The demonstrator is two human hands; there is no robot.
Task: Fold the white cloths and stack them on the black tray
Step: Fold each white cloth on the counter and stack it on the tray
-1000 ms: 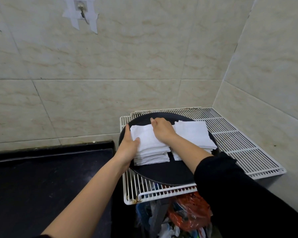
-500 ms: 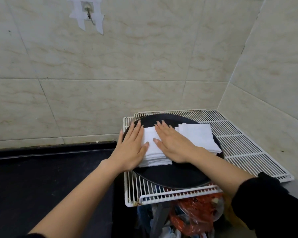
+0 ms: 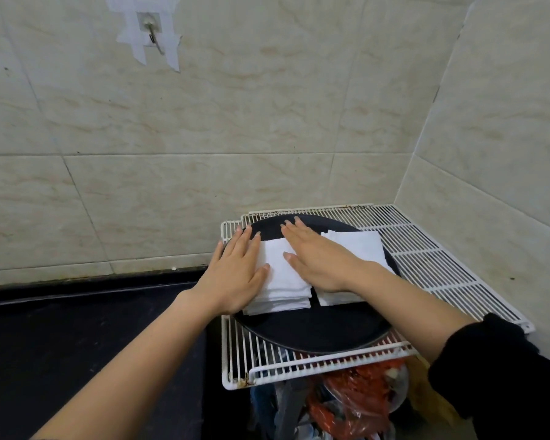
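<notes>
Both hands are flat with fingers spread, left hand (image 3: 235, 274) and right hand (image 3: 318, 258) pressing down the left stack (image 3: 281, 287) on the tray (image 3: 315, 331), lower middle of frame. A second stack (image 3: 359, 246) sits just right of it. Looks pretty much done, no loose cloths in sight.

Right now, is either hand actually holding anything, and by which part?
Nothing is gripped. The left hand and right hand rest flat, fingers straight, on the left stack of white cloths.
</notes>
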